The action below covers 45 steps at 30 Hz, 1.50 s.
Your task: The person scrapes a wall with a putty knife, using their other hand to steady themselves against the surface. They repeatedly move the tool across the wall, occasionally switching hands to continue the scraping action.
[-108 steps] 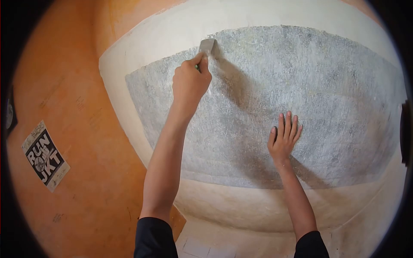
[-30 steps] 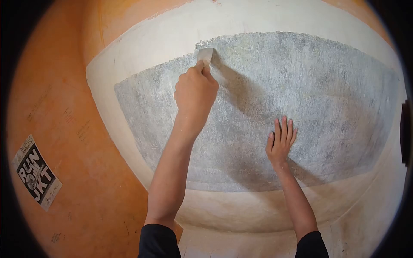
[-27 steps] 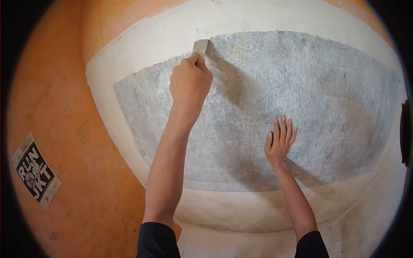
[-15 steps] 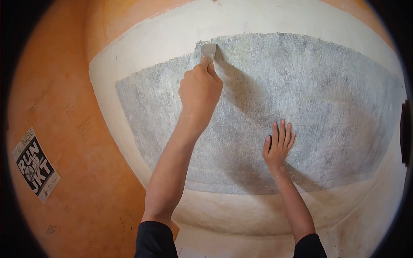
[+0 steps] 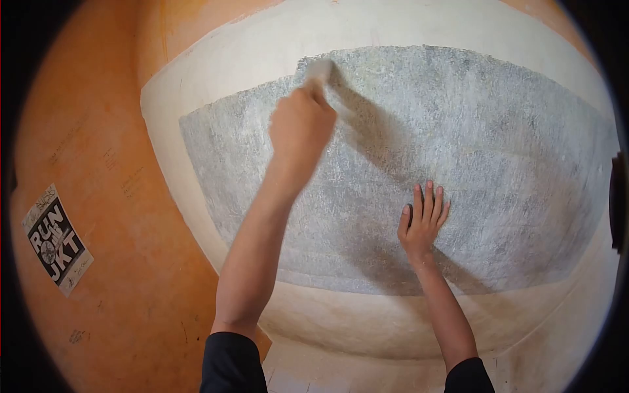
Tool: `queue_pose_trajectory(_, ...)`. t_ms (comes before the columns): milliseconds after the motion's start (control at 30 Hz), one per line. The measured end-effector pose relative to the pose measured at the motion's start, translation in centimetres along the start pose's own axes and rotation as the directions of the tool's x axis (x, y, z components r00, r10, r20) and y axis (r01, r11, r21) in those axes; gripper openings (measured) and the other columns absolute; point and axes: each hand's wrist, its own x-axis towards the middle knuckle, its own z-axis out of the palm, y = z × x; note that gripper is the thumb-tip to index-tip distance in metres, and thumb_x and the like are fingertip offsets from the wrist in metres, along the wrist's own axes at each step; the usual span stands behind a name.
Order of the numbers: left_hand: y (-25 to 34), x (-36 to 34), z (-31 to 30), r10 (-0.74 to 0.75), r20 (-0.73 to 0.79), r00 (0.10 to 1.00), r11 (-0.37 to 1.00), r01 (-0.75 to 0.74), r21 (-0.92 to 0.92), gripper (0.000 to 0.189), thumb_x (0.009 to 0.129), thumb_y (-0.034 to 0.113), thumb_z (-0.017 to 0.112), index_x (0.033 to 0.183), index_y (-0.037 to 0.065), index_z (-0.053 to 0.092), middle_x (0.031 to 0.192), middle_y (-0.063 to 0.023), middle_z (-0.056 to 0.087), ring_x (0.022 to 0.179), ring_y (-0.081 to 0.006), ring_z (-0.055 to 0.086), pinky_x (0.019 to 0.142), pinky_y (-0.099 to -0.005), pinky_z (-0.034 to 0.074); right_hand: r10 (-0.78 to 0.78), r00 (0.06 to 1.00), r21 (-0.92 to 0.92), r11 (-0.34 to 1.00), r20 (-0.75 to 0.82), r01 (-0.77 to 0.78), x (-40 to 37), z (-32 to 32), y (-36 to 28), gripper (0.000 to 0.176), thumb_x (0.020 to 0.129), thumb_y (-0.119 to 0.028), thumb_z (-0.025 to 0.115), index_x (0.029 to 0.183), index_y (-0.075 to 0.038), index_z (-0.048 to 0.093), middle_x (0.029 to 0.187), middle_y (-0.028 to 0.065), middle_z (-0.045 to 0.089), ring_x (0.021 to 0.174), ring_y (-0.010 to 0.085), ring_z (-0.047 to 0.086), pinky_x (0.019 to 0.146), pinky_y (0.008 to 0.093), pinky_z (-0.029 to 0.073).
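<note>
My left hand is wrapped round a scraper, whose flat blade is smeared by motion. The blade is at the top edge of a rough grey patch on the wall, close to where a small notch of grey rises into the white border. Most of the handle is hidden in my fist. Lower and to the right, my right hand rests flat on the grey patch, fingers spread and pointing up, holding nothing.
A smooth white band surrounds the grey patch. On the left, an orange wall carries scribbles and a black-and-white sticker reading RUN JKT. A dark object stands at the right edge. Shadows of both arms fall across the patch.
The scraper has gone from sharp to blurred, with my left hand shifted slightly left. My right hand stays in place on the wall. The view has moved slightly.
</note>
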Motion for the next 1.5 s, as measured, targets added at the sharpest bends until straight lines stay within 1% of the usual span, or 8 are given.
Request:
queue_pose_trajectory(667, -6.7, -5.7, 1.6, 0.034, 0.178, 0.983, 0.981, 0.001, -0.193, 0.048, 0.106, 0.028, 0.039, 0.146, 0.002, 0.046, 0.082, -0.0254, 0.068, 0.07, -0.0365, 0.069, 0.063, -0.0439, 0.053, 0.056, 0.998, 0.098, 0.994, 0.002, -0.056, 2.0, -2.0, -6.4, 0.043, 0.101, -0.027, 0.049, 0.139, -0.008, 0.057, 0.147, 0.0132, 0.048, 0.139, 0.0335, 0.041, 0.116, 0.0542, 0.018)
queue_pose_trajectory(733, -8.6, -10.1, 3.0, 0.021, 0.304, 0.952, 0.862, 0.137, -0.488, 0.055, 0.108, 0.037, 0.033, 0.151, 0.003, 0.039, 0.112, -0.029, 0.063, 0.098, -0.0341, 0.065, 0.085, -0.0435, 0.05, 0.029, 0.968, 0.519, 0.84, 0.247, -0.158, 3.1, -2.8, -11.0, 0.041, 0.102, -0.027, 0.049, 0.136, -0.006, 0.055, 0.133, 0.0148, 0.055, 0.126, 0.0316, 0.051, 0.108, 0.049, 0.033)
queue_pose_trajectory(800, -11.0, -13.8, 5.1, 0.075, 0.358, 0.931, 0.669, 0.219, -0.71, 0.06, 0.109, 0.041, 0.027, 0.153, 0.0, 0.035, 0.132, -0.0278, 0.054, 0.118, -0.0334, 0.057, 0.104, -0.042, 0.041, 0.091, 0.758, 0.705, 0.312, 0.645, -0.637, 2.8, -1.7, -15.7, 0.038, 0.104, -0.026, 0.048, 0.134, -0.002, 0.052, 0.12, 0.0173, 0.058, 0.118, 0.0283, 0.055, 0.101, 0.0459, 0.04)
queue_pose_trajectory(1000, -15.6, -14.1, 4.6, 0.038, 0.427, 0.904, 0.494, 0.354, -0.794, 0.062, 0.11, 0.041, 0.025, 0.151, -0.003, 0.037, 0.133, -0.0211, 0.042, 0.119, -0.0322, 0.049, 0.109, -0.0394, 0.035, 0.325, 0.647, 0.609, 0.221, 0.69, -0.761, 4.3, -0.5, -22.2, 0.031, 0.106, -0.019, 0.049, 0.128, 0.003, 0.053, 0.103, 0.0183, 0.064, 0.098, 0.0203, 0.067, 0.079, 0.0342, 0.055)
queue_pose_trajectory(1133, -21.2, -16.1, 4.4, 0.033, 0.398, 0.917, 0.468, 0.338, -0.817, 0.055, 0.11, 0.037, 0.031, 0.144, -0.001, 0.05, 0.132, -0.0168, 0.042, 0.121, -0.0276, 0.047, 0.106, -0.0382, 0.036, 0.482, 0.718, 0.622, 0.375, 0.503, -0.687, 5.4, -0.4, -21.8, 0.03, 0.103, -0.015, 0.054, 0.127, 0.001, 0.06, 0.094, 0.0183, 0.069, 0.101, 0.0198, 0.07, 0.074, 0.027, 0.057)
queue_pose_trajectory(1200, -25.8, -18.4, 4.8, -0.06, 0.332, 0.941, 0.619, 0.296, -0.728, 0.05, 0.11, 0.034, 0.035, 0.141, -0.002, 0.053, 0.133, -0.0144, 0.042, 0.121, -0.0274, 0.047, 0.108, -0.0388, 0.035, 0.155, 0.983, 0.329, 0.938, -0.101, -0.114, 7.1, 0.3, -18.7, 0.039, 0.102, -0.02, 0.057, 0.139, -0.006, 0.056, 0.093, 0.0143, 0.067, 0.083, 0.0175, 0.071, 0.064, 0.0266, 0.055)
queue_pose_trajectory(1400, -41.4, -25.9, 8.9, -0.164, 0.032, 0.986, 0.841, 0.156, -0.517, 0.062, 0.108, 0.035, 0.041, 0.156, 0.0, 0.023, 0.16, -0.0255, 0.011, 0.149, -0.041, 0.017, 0.118, -0.0513, 0.022, 0.186, 0.982, -0.263, 0.95, 0.04, -0.169, 12.9, -3.9, -16.3, 0.045, 0.102, -0.03, 0.057, 0.146, -0.025, 0.052, 0.081, 0.0073, 0.056, 0.055, 0.0144, 0.055, 0.048, 0.0297, 0.045)
queue_pose_trajectory(1500, -41.0, -25.1, 7.5, -0.213, 0.242, 0.947, 0.892, 0.29, -0.347, 0.07, 0.107, 0.036, 0.041, 0.159, 0.002, 0.008, 0.163, -0.0265, -0.007, 0.152, -0.0434, -0.005, 0.12, -0.0566, 0.012, 0.14, 0.988, -0.401, 0.91, 0.065, -0.103, 17.2, -3.8, -18.6, 0.045, 0.102, -0.027, 0.056, 0.146, -0.028, 0.05, 0.078, 0.0078, 0.054, 0.054, 0.0149, 0.055, 0.047, 0.0314, 0.046)
